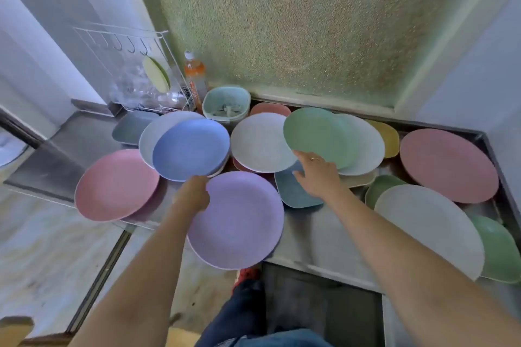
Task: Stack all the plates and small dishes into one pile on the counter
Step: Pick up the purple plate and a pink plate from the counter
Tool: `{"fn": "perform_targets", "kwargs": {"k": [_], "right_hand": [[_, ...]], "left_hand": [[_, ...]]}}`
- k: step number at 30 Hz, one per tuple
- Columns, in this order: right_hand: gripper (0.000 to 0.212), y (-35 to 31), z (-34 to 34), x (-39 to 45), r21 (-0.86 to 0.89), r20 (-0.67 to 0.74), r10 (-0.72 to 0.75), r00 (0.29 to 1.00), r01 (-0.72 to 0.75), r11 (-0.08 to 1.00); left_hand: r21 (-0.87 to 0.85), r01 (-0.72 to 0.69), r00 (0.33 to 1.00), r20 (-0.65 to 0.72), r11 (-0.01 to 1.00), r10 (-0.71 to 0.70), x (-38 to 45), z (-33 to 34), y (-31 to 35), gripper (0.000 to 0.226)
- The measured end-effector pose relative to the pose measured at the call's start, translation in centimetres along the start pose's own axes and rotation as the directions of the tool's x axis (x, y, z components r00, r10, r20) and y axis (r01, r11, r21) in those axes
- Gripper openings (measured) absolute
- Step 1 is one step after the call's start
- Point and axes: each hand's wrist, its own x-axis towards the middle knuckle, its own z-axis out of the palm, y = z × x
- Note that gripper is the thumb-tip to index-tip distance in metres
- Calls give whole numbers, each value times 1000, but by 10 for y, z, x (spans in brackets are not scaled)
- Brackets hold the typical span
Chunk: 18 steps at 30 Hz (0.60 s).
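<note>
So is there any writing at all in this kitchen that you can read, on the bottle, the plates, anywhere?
Bottle by the window: its orange and white label carries red print, too blurred to read.
Plates, such as the purple plate in the left hand and the green plate at the right hand: plain, no print visible.
Pale green container: no lettering visible.
Nothing else in view shows readable text.
</note>
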Motion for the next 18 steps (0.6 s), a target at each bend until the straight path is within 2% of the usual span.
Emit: {"fn": "perform_targets", "kwargs": {"k": [6, 9, 11, 14, 18], "right_hand": [[55, 8, 16, 11, 3, 3, 92, 996, -92, 996], [47, 18, 19, 13, 39, -97, 130, 987, -127, 991], [41, 30, 20, 10, 88, -205, 172, 964, -157, 984], [35, 66, 15, 1, 168, -344, 332, 878, -291, 942], [32, 126, 9, -13, 198, -375, 561, 738, -528, 826]], "left_hand": [[-1, 116, 992, 48, 993, -116, 8, 20, -17, 45], [-75, 126, 992, 10, 989, -126, 16, 23, -11, 44], [-120, 141, 989, -31, 983, -145, 16, 27, -12, 35], [-124, 175, 978, -92, 977, -187, 8, 33, -13, 24], [-7, 196, 976, -93, 981, -196, 13, 43, -22, 27]]}}
